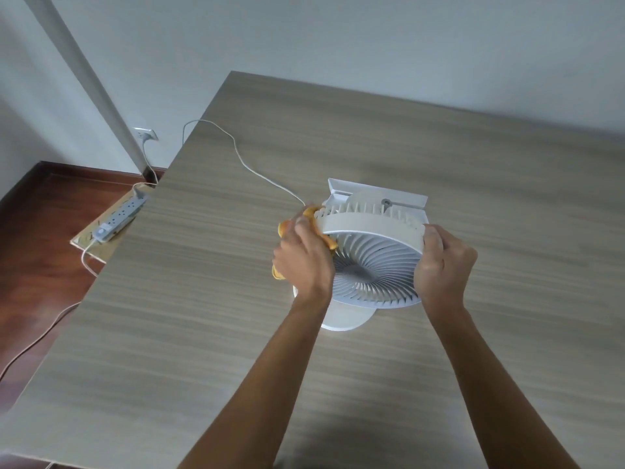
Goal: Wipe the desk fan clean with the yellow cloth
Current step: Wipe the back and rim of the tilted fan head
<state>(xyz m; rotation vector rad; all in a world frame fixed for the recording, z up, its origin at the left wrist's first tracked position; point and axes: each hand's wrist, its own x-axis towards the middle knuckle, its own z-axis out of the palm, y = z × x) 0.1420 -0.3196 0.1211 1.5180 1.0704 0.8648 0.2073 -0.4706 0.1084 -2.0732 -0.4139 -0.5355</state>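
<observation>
White desk fan [372, 262] stands mid-table [473, 164], grille tilted up twd camera. Left hand [302, 258] at fan's 9 o'clock, fingers bunched round yellow cloth [316, 220], pressing it on rim. Right hand [443, 262] at 3 o'clock, curled round rim.

Left hand [302, 255] fingers curled, gripping; right hand [443, 262] clasping.

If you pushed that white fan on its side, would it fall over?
Maybe. The desk fan has a big round head over a smaller base, so it looks top-heavy. The right hand grips its rim while the left hand rubs the yellow cloth against it, probably steadying it. It looks like light plastic.
</observation>
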